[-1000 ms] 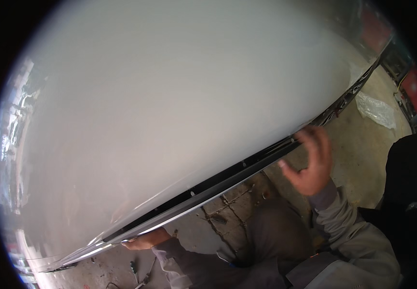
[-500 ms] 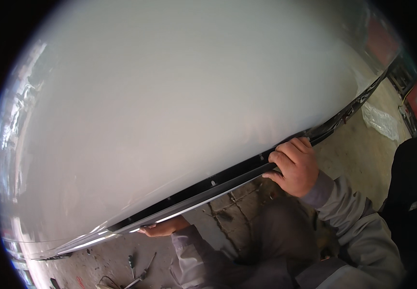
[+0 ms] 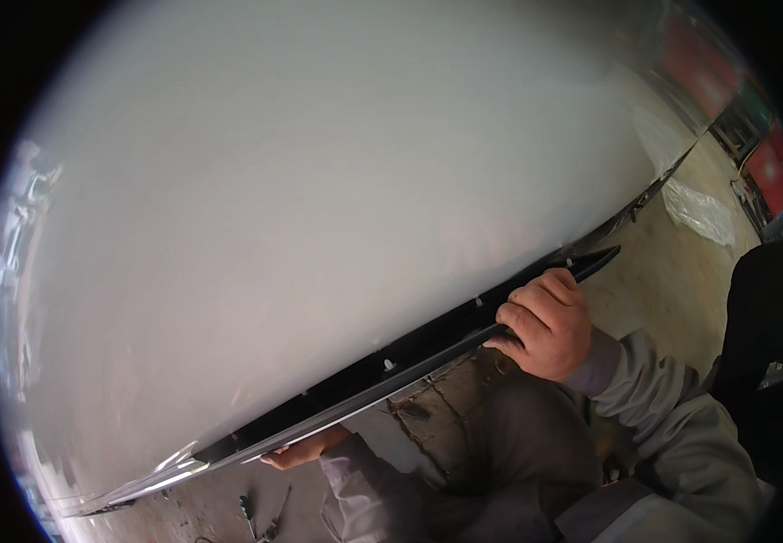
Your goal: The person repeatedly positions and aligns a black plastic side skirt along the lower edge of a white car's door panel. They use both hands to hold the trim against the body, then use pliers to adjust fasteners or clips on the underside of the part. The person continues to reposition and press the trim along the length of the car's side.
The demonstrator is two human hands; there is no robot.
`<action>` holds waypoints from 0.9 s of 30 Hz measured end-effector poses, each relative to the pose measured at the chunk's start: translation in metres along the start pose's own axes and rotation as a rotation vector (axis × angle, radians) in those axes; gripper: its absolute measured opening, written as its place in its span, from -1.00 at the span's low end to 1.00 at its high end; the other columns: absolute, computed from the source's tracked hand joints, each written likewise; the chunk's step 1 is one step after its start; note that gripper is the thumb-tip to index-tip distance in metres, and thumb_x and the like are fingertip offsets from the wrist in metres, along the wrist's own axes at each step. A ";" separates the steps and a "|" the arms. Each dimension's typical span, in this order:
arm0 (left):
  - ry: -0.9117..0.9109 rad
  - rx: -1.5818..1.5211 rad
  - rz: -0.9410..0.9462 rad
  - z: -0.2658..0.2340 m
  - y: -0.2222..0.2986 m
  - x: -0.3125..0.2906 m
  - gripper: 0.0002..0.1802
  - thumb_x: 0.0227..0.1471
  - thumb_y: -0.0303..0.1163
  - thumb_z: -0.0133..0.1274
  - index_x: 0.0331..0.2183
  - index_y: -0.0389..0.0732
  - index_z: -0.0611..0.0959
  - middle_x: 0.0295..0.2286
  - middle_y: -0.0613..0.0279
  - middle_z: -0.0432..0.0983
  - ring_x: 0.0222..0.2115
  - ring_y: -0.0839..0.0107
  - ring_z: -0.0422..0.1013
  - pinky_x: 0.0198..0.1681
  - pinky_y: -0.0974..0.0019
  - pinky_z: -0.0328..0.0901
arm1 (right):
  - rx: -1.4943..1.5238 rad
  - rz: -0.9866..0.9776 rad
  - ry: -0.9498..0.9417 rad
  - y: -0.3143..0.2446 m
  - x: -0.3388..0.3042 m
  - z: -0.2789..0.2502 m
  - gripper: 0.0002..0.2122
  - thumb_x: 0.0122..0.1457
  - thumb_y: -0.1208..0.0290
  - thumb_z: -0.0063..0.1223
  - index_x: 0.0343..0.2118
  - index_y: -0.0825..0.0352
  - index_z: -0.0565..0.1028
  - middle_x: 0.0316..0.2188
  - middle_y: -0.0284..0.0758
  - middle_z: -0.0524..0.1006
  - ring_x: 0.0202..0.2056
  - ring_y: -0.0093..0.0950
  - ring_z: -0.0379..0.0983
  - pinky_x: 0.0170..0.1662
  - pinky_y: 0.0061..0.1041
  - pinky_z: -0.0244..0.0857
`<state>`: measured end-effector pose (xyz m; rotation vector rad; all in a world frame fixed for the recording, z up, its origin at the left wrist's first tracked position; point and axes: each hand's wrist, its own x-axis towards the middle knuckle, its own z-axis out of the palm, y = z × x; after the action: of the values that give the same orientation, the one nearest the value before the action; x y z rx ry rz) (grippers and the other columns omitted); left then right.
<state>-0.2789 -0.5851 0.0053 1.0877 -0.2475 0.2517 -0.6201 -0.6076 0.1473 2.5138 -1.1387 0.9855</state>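
A long black trim strip [image 3: 437,360] with small pale clips on its inner side runs slantwise along the lower edge of a glossy light-coloured car body panel [image 3: 346,199]. Its right end stands away from the panel, leaving a narrow wedge between them. My right hand [image 3: 550,326] is wrapped over the strip toward that end, fingers on top and thumb at the near edge. Farther left, my left hand [image 3: 308,448] holds the strip from below. Part of the left hand is hidden beneath it. At the left end, the strip lies close against the panel.
On the concrete floor below lie a screwdriver [image 3: 247,516] and another slim tool [image 3: 276,518]. Cracks cross the floor near my knee [image 3: 527,425]. Clear plastic sheeting [image 3: 699,213] lies at the right, with red equipment [image 3: 776,172] beyond it.
The strip's right end has come away from the panel, and the gap with its clips shows wider. Both hands keep their hold. The view has shifted slightly.
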 end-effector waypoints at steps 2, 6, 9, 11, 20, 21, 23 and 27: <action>-0.037 0.060 0.108 0.000 -0.001 0.001 -0.50 0.25 -0.08 -0.22 -0.20 -0.30 0.63 -0.34 0.14 0.54 -0.38 0.30 0.46 -0.27 0.16 0.43 | 0.008 0.004 0.009 0.000 -0.001 0.001 -0.54 -0.47 0.30 0.50 -0.38 0.24 0.57 -0.37 -0.39 0.45 -0.35 -0.42 0.38 -0.21 -0.34 0.29; -0.056 0.125 0.173 0.002 -0.002 0.002 -0.51 0.25 -0.09 -0.22 -0.21 -0.32 0.62 -0.37 0.16 0.53 -0.41 0.32 0.44 -0.29 0.18 0.41 | 0.014 0.007 0.020 0.002 -0.006 0.002 -0.53 -0.46 0.31 0.50 -0.35 0.23 0.56 -0.34 -0.41 0.46 -0.32 -0.44 0.39 -0.19 -0.37 0.29; -0.034 0.140 0.118 0.007 0.002 0.001 -0.50 0.26 -0.09 -0.22 -0.19 -0.32 0.61 -0.35 0.14 0.53 -0.40 0.31 0.45 -0.28 0.18 0.41 | 0.021 0.004 0.021 0.003 -0.007 0.002 -0.51 -0.45 0.31 0.50 -0.33 0.22 0.56 -0.34 -0.43 0.45 -0.31 -0.46 0.38 -0.19 -0.38 0.27; -0.104 0.065 0.066 0.011 0.006 0.000 -0.50 0.27 -0.08 -0.22 -0.18 -0.33 0.60 -0.34 0.13 0.52 -0.39 0.31 0.45 -0.27 0.18 0.41 | 0.017 -0.004 0.022 0.003 -0.005 0.002 -0.51 -0.45 0.31 0.50 -0.32 0.22 0.56 -0.33 -0.43 0.45 -0.31 -0.46 0.38 -0.20 -0.38 0.26; -0.156 -0.044 0.011 0.022 0.023 -0.005 -0.49 0.30 -0.06 -0.22 -0.12 -0.34 0.56 -0.29 0.09 0.51 -0.35 0.29 0.45 -0.24 0.19 0.42 | -0.012 -0.014 -0.068 0.007 0.012 -0.006 -0.59 -0.37 0.25 0.46 -0.43 0.20 0.47 -0.40 -0.45 0.36 -0.32 -0.46 0.31 -0.26 -0.38 0.16; -0.084 -0.013 -0.021 0.022 0.023 -0.005 -0.49 0.30 -0.06 -0.22 -0.11 -0.34 0.56 -0.29 0.09 0.51 -0.35 0.29 0.45 -0.24 0.19 0.42 | -0.006 -0.017 -0.072 0.006 0.013 -0.007 -0.59 -0.36 0.24 0.46 -0.43 0.20 0.47 -0.40 -0.45 0.37 -0.32 -0.46 0.32 -0.26 -0.38 0.15; -0.154 -0.066 0.018 0.020 0.022 -0.004 -0.48 0.31 -0.05 -0.22 -0.10 -0.34 0.55 -0.28 0.08 0.50 -0.34 0.29 0.46 -0.23 0.19 0.42 | -0.006 0.002 -0.081 0.006 0.015 -0.008 -0.59 -0.36 0.25 0.46 -0.42 0.20 0.47 -0.39 -0.44 0.37 -0.30 -0.45 0.32 -0.24 -0.37 0.16; -0.170 -0.005 0.057 0.006 0.008 0.003 -0.47 0.32 -0.05 -0.23 -0.07 -0.34 0.53 -0.25 0.06 0.50 -0.32 0.28 0.46 -0.22 0.19 0.42 | -0.036 0.026 -0.096 0.001 0.016 -0.010 -0.59 -0.35 0.25 0.46 -0.40 0.20 0.49 -0.38 -0.43 0.38 -0.28 -0.43 0.32 -0.19 -0.35 0.19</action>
<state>-0.2790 -0.5861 0.0159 1.0993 -0.4315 0.2096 -0.6184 -0.6132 0.1653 2.5493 -1.2076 0.8507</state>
